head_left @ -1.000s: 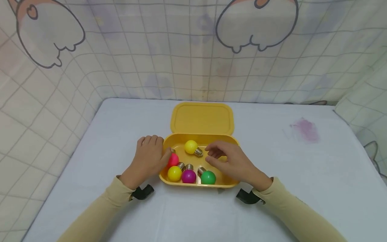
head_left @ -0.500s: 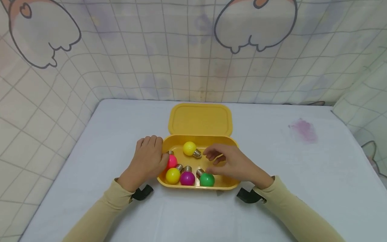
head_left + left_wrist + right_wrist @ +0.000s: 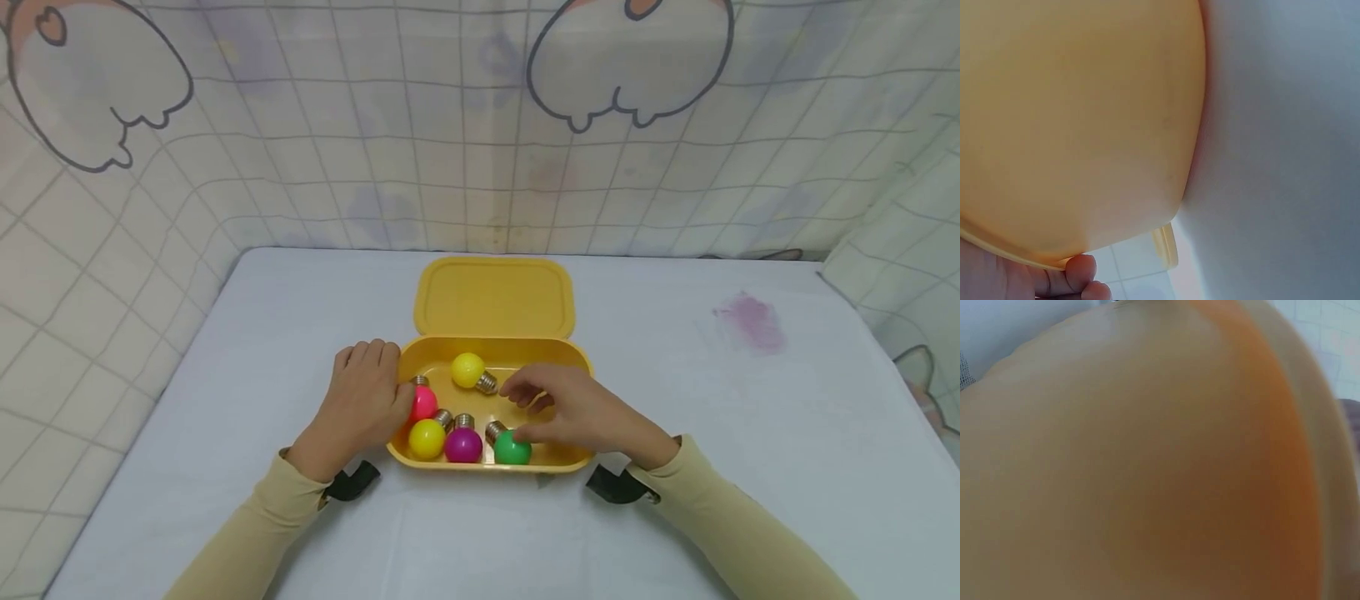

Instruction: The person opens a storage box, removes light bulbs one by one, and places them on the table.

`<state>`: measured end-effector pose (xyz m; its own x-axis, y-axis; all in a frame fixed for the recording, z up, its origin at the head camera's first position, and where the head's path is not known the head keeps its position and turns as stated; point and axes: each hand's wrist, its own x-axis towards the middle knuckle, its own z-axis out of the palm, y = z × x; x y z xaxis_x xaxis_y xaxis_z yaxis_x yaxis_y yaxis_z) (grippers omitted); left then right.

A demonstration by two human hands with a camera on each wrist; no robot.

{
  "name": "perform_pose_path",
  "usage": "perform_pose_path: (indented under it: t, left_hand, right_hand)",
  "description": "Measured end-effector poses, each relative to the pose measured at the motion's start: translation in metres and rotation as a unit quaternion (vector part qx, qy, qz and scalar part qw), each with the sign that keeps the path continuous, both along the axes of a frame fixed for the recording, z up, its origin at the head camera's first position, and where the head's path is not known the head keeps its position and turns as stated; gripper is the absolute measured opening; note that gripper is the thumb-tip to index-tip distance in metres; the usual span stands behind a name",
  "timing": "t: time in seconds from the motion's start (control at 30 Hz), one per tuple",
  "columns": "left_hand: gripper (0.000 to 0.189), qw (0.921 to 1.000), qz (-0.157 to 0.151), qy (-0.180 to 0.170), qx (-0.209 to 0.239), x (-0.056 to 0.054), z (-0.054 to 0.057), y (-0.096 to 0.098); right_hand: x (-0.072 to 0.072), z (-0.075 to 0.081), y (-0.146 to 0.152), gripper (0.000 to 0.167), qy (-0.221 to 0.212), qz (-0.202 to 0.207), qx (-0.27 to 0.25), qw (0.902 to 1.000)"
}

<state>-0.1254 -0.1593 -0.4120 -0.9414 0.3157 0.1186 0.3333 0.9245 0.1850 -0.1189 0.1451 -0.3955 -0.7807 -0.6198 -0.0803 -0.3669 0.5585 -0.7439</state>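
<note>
A yellow plastic box holds several small coloured light bulbs. My left hand grips its left rim, thumb over the inside; in the left wrist view the fingers curl at the rim. Over the box's right half is my right hand, fingers loosely bent and nothing between them. Its thumb tip overlaps the green bulb; its fingertips are near the metal base of the far yellow bulb. A pink bulb, a second yellow bulb and a purple bulb lie along the left and front.
The box's yellow lid lies flat behind it. A white cloth covers the table, with a pink stain at the right. Patterned curtains stand behind and at both sides. The box wall fills the right wrist view.
My right hand has lowered a little, its thumb coming down to the green bulb and away from the fingers. The left hand keeps its grip on the rim.
</note>
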Motion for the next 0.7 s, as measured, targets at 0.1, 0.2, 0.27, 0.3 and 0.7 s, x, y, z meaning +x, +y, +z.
perform_pose_path:
  t: [0.1,0.2,0.27,0.3,0.7]
  left_hand:
    - [0.018,1.0,-0.001,0.001,0.003,0.0001,-0.0006,0.0002]
    - [0.017,1.0,-0.002,0.002,0.005,0.0002,-0.0009,0.0005]
    - [0.017,1.0,-0.003,0.004,0.006,0.0003,-0.001,0.0007]
    - [0.017,1.0,-0.004,0.005,0.005,0.0004,-0.0012,0.0008]
    - [0.018,1.0,0.001,0.004,0.004,0.0013,-0.0016,0.0009]
  right_hand:
    - [0.0001,0.0001,0.0005,0.043,0.014,0.005,0.02,0.9997]
    - [-0.0004,-0.0007,0.001,0.042,0.023,0.011,0.028,0.9993]
    - [-0.0004,-0.0004,0.0013,0.044,0.019,0.016,0.025,0.9994]
    - [-0.0003,-0.0003,0.0015,0.045,0.016,0.021,0.023,0.9994]
    - [0.002,-0.0009,-0.001,0.041,-0.011,0.081,0.002,0.9966]
